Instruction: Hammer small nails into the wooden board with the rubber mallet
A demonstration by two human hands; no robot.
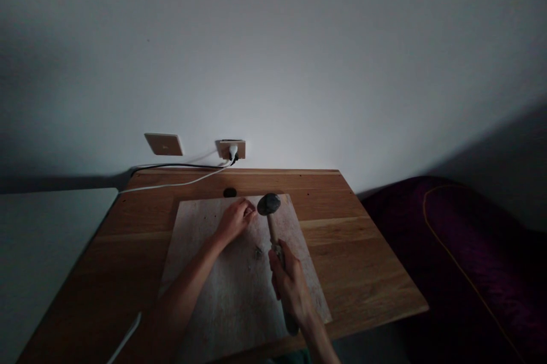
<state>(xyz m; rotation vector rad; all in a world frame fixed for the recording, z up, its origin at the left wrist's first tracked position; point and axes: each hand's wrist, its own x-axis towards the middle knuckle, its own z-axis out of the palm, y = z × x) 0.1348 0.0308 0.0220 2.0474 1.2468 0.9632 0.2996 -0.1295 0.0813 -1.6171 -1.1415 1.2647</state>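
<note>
My right hand (288, 275) is wrapped around the handle of a hammer (269, 204) with a dark, blunt head. The head is raised toward the far side of a pale, worn wooden board (231, 307), just right of my left hand (237, 219). My left hand is over the board's far half with its fingers pinched together. Whatever lies between those fingertips is hidden or too small to name. A little cluster of small dark bits (258, 252) lies on the board between my two forearms.
The board lies on a brown wooden table (354, 244) against a wall. White and black cables (183, 183) run to a wall socket (225, 149). A white surface (47, 250) borders the table at left. Dark purple fabric (470, 250) is at right.
</note>
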